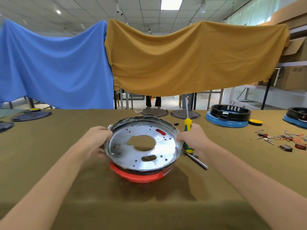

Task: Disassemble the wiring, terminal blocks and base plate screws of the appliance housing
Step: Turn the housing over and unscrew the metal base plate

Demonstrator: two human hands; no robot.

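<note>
A shiny round metal base plate (166, 151) with a large centre hole sits tilted in the red appliance housing (141, 175), at the middle of the table. My left hand (98, 140) grips the plate's left rim. My right hand (194, 138) holds a green and yellow screwdriver (187, 125) upright, its shaft pointing up, while its fingers touch the plate's right rim. One screw (112, 153) shows at the plate's lower left.
Loose wires and terminal blocks (282, 140) lie at the right. A metal bar (197, 161) lies beside the housing. Two blue and black housings (229, 116) stand at the back right, dark round plates (154, 112) at the back, dark lids (31, 116) at the left.
</note>
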